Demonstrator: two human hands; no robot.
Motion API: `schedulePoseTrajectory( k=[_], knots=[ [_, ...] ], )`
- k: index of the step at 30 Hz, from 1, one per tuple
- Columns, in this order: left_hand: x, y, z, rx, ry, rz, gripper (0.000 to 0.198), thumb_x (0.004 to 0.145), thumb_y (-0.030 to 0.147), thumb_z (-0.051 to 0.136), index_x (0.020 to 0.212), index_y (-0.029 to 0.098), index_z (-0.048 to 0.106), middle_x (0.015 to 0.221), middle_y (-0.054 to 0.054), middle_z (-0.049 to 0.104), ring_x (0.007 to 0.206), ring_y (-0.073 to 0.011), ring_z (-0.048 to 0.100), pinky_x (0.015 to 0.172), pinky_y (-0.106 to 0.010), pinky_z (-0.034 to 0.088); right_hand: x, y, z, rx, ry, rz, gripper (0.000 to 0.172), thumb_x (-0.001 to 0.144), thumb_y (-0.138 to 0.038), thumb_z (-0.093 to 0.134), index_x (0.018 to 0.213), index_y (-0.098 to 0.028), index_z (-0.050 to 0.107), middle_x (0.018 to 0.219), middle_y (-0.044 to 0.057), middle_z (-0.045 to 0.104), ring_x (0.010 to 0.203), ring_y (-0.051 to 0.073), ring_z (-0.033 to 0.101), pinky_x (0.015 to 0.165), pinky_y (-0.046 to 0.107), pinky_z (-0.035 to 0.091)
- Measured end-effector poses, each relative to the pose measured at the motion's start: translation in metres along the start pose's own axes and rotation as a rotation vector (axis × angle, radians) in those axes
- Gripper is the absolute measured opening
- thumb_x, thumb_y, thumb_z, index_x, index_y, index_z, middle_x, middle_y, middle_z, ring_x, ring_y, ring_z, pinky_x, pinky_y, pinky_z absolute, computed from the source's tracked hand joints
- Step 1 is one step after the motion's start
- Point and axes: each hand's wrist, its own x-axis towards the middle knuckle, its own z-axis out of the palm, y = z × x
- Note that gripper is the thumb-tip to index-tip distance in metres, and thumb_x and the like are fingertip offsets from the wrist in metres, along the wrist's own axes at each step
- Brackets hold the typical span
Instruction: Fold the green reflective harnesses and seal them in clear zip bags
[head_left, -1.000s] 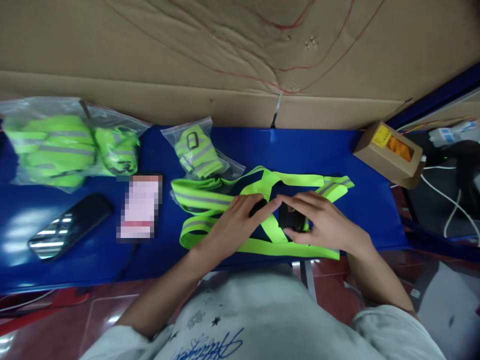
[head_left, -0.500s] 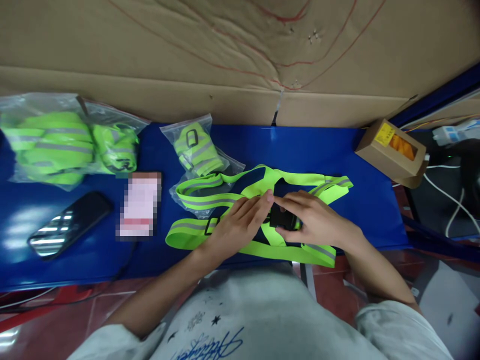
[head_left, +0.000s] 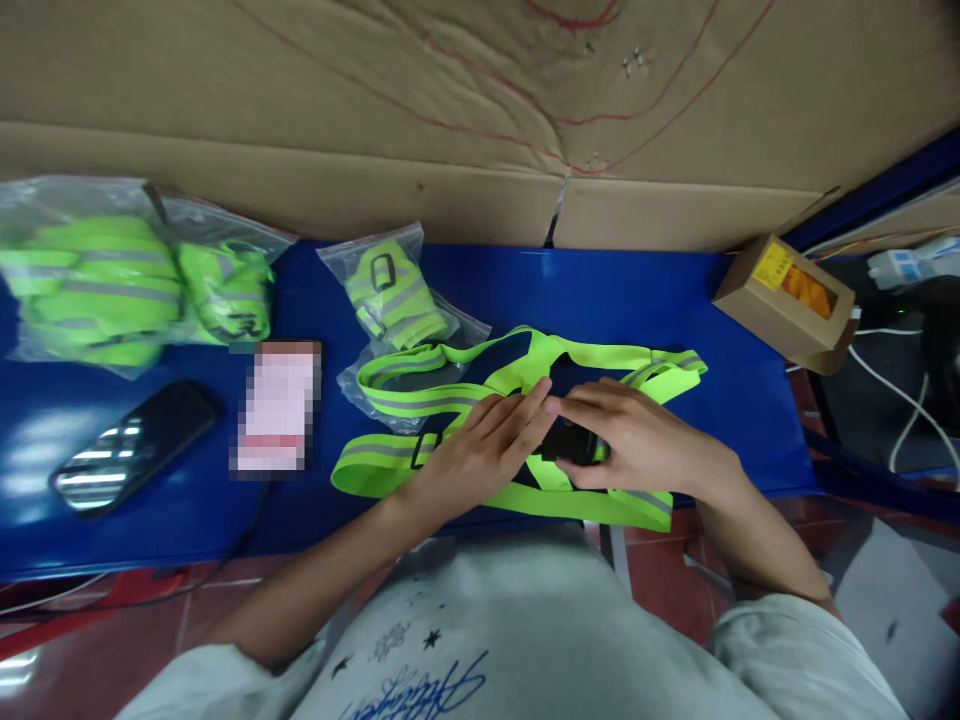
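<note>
A lime-yellow reflective vest (head_left: 420, 401) of elastic straps with grey stripes lies spread before me. Near its middle is a black plastic buckle (head_left: 564, 443). My right hand (head_left: 626, 435) is closed around the buckle, thumb below and fingers above. My left hand (head_left: 491, 440) lies palm down over the straps, its fingers pressed together and reaching the buckle's left end. Its thumb and its exact hold on the vest are hidden beneath. The fingertips of both hands meet above the buckle. A black slider (head_left: 426, 450) sits on the strap left of my left hand.
Behind the vest lies a clear bag (head_left: 397, 290) with a folded lime vest. More bagged vests (head_left: 105, 285) lie far left, near a black phone (head_left: 135, 445) and a pixelated device (head_left: 276, 405). A cardboard box (head_left: 784, 300) stands right on the blue table (head_left: 630, 290), before a cardboard wall.
Both hands keep their hold at the vest's middle. The right hand and the buckle have shifted slightly to the right, and the fingertips still touch. The view has moved a little.
</note>
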Motion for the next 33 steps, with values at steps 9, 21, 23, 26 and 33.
schedulePoseTrajectory(
  k=[9, 21, 23, 26, 33],
  knots=[
    [-0.007, 0.000, -0.001, -0.030, 0.007, 0.025, 0.088, 0.099, 0.001, 0.055, 0.167, 0.000, -0.002, 0.154, -0.028, 0.053, 0.128, -0.0317, 0.068, 0.100, -0.045, 0.061, 0.003, -0.004, 0.011, 0.018, -0.030, 0.007, 0.046, 0.095, -0.044, 0.065, 0.129, -0.013, 0.067, 0.102, 0.012, 0.069, 0.090, 0.025, 0.066, 0.085, 0.043, 0.057],
    [-0.002, -0.011, -0.012, -0.032, 0.053, 0.022, 0.089, 0.101, 0.003, 0.054, 0.167, 0.002, -0.005, 0.150, -0.030, 0.056, 0.125, -0.0325, 0.069, 0.098, -0.047, 0.060, 0.008, -0.009, 0.009, 0.030, 0.042, -0.022, 0.052, 0.097, -0.046, 0.064, 0.135, -0.012, 0.065, 0.103, 0.012, 0.069, 0.089, 0.025, 0.066, 0.084, 0.043, 0.058],
    [-0.001, -0.010, -0.012, -0.031, 0.054, 0.021, 0.089, 0.101, 0.004, 0.053, 0.167, 0.003, -0.006, 0.151, -0.029, 0.056, 0.126, -0.0323, 0.069, 0.099, -0.047, 0.060, 0.009, -0.009, 0.010, 0.032, 0.050, -0.029, 0.050, 0.096, -0.046, 0.064, 0.133, -0.012, 0.066, 0.102, 0.012, 0.069, 0.088, 0.024, 0.066, 0.085, 0.044, 0.058],
    [-0.001, -0.010, -0.011, -0.036, 0.052, 0.031, 0.090, 0.100, 0.003, 0.055, 0.167, 0.002, -0.006, 0.150, -0.030, 0.056, 0.126, -0.0333, 0.069, 0.099, -0.047, 0.059, 0.008, -0.008, 0.010, 0.033, 0.072, -0.033, 0.051, 0.096, -0.046, 0.064, 0.135, -0.013, 0.064, 0.104, 0.012, 0.070, 0.091, 0.025, 0.066, 0.087, 0.044, 0.058],
    [-0.002, -0.012, -0.006, -0.023, 0.048, 0.013, 0.093, 0.098, 0.001, 0.057, 0.167, 0.002, -0.006, 0.150, -0.030, 0.055, 0.125, -0.0330, 0.069, 0.100, -0.047, 0.059, 0.006, -0.004, 0.011, 0.034, 0.105, -0.019, 0.056, 0.097, -0.046, 0.063, 0.140, -0.010, 0.062, 0.107, 0.014, 0.070, 0.093, 0.026, 0.068, 0.084, 0.044, 0.060]
  ],
)
